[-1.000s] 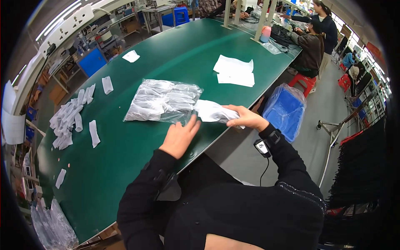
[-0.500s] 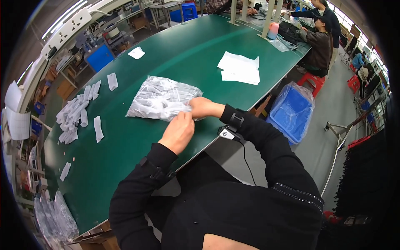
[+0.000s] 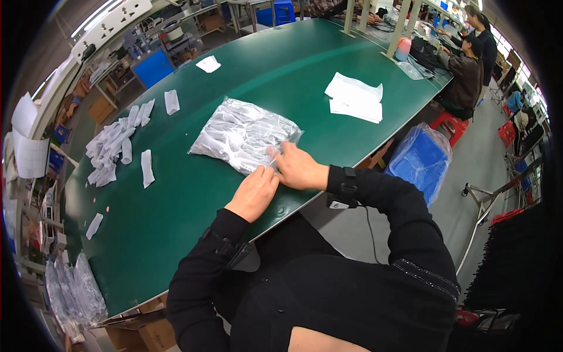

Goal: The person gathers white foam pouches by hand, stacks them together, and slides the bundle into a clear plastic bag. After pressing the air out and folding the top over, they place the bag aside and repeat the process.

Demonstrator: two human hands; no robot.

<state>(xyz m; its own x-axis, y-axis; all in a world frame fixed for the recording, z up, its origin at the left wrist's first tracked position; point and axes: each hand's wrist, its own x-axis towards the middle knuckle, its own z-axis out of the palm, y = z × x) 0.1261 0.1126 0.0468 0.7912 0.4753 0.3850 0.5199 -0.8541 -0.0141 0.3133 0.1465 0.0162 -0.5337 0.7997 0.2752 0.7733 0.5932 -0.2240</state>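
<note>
A clear plastic bag packed with white, rolled or folded pieces lies on the green table in front of me. My left hand pinches the bag's near edge, its fingertips pressed together. Right beside it, my right hand grips the same edge at the near right corner, with some fingers behind the film. The two hands touch or nearly touch. To the left, a heap of similar white strips is spread on the table, and a single white strip lies between the heap and the bag.
White paper sheets lie right of the bag, and a folded white piece farther back. Filled plastic bags hang at the table's left end. A blue bin lined with plastic stands on the floor at right. Co-workers sit beyond the table's far right corner.
My right hand has come out from inside the bag's opening to its near edge, beside the left. The bag now looks flatter and more evenly filled. The whole view has shifted slightly.
</note>
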